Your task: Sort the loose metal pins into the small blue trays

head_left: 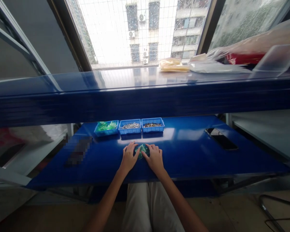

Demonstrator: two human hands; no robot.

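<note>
A small see-through green packet [141, 150], seemingly a plastic bag with small slender pieces in it, lies on the blue table just in front of me. My left hand [130, 157] curls round its left edge, thumb and fingers on it. From the other side my right hand [155, 156] grips the right edge, its thumb resting over the packet. Beyond the hands stand three blue bins in a row. The left bin [96, 131] holds green see-through plastic, the middle bin [130, 131] silvery screw-like pieces, and the right bin [153, 129] darker screw-like pieces.
A phone [221, 139] lies on the table [188, 161] at the right; a blurred dark object [78, 151] is at the left. Above the bins a blue shelf [125, 103] spans the view, carrying plastic bags [215, 66] and a clear container [275, 61].
</note>
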